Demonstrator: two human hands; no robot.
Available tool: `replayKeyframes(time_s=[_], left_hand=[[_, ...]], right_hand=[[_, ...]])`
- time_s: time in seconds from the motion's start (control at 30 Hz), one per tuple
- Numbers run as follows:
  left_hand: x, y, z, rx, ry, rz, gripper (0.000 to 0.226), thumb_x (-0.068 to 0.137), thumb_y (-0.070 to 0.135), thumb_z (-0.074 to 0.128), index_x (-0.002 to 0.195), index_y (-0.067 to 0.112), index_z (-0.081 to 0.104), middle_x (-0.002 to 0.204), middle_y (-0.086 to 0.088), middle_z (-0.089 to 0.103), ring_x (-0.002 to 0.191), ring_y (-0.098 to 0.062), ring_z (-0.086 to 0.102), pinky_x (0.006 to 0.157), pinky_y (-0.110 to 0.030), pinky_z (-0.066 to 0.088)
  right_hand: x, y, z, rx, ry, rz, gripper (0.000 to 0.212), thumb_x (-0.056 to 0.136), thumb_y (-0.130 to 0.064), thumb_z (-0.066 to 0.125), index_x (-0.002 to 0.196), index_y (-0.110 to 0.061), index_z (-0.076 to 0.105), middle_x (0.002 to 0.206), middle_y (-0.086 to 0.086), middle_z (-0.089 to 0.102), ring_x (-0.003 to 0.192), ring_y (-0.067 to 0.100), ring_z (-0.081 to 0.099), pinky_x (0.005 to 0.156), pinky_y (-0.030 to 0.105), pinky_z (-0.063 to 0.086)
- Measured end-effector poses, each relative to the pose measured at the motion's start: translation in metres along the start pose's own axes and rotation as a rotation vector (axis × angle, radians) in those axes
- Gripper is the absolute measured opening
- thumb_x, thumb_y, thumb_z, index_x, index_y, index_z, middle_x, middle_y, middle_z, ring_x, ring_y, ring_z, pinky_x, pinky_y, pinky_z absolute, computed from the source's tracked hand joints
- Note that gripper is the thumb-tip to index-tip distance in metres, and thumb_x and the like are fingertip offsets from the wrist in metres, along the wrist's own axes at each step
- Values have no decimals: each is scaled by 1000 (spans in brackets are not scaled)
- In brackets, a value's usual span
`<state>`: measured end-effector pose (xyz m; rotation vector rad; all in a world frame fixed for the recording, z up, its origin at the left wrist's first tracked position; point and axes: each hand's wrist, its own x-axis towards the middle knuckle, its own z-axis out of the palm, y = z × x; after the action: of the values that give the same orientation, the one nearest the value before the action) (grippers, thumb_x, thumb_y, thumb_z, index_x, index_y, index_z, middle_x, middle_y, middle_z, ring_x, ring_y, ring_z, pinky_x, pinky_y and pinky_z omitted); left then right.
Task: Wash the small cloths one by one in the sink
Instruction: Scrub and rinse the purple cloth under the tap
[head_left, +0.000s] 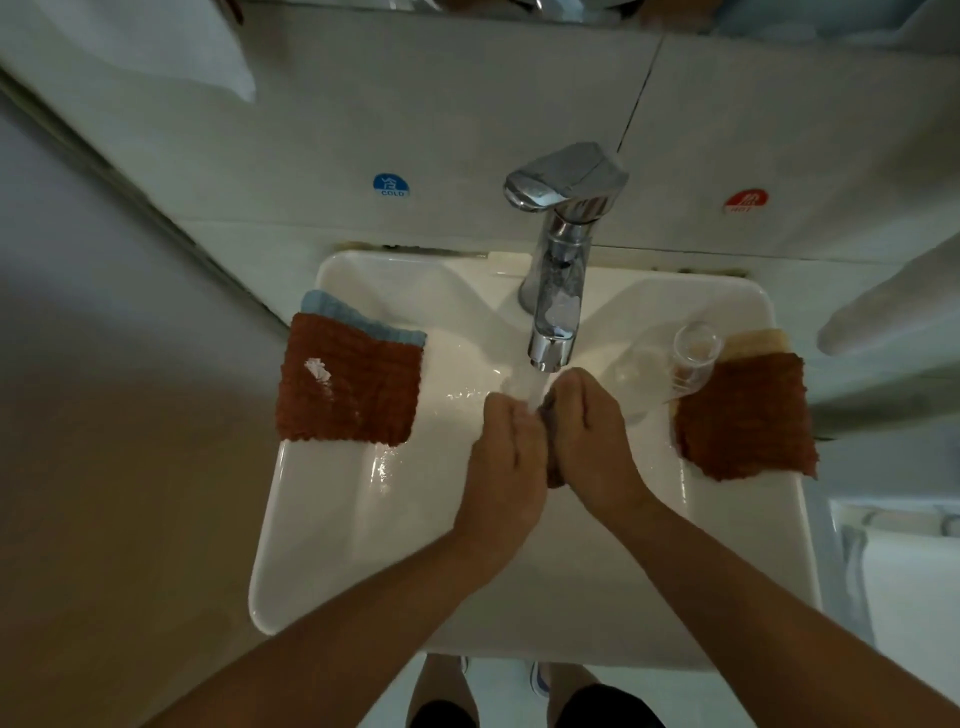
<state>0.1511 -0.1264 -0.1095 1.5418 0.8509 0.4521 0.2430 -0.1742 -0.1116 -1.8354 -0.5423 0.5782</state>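
Observation:
Over the white sink (322, 545) my left hand (506, 462) and my right hand (589, 441) press together on a wet dark cloth (551, 415), which shows only as a strip between them. Both hands grip it under the water running from the chrome tap (558, 260). A rust-brown cloth (350, 387) lies on the sink's left rim over a light blue cloth (332, 306). Another rust-brown cloth (745, 415) lies on the right rim over a tan cloth (758, 340).
A clear plastic cup (693, 358) lies tipped on the right rim beside the brown cloth. The tiled wall behind carries a blue cold sticker (390, 185) and a red hot sticker (739, 201). My legs and shoes show below the sink's front edge.

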Motion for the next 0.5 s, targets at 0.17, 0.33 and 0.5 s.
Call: replayKeyframes(time_s=[0.17,0.33,0.5], left_hand=[[27,2,-19,-68,155,-58,24,109,24,42,86,22,46,72,16,60,67,-6,59,63,-32,52],[12,-8,-23,-49,182,117,14,107,28,43,99,17,47,87,29,55,80,3,55,70,-12,46],[8,-12,-36,-207,23,-90,33,79,23,70,106,21,53,102,5,62,86,-1,64,69,-18,52]], right_hand=[[-18,-9,8,15,-195,31,42,105,-44,41,90,-6,52,74,10,62,70,33,63,62,50,58],[-7,-7,-7,247,-212,347,38,95,-53,62,104,-16,54,74,-5,67,62,14,63,48,30,46],[-11,5,-22,356,-206,383,22,89,3,64,109,-6,61,78,13,65,57,21,55,46,31,39]])
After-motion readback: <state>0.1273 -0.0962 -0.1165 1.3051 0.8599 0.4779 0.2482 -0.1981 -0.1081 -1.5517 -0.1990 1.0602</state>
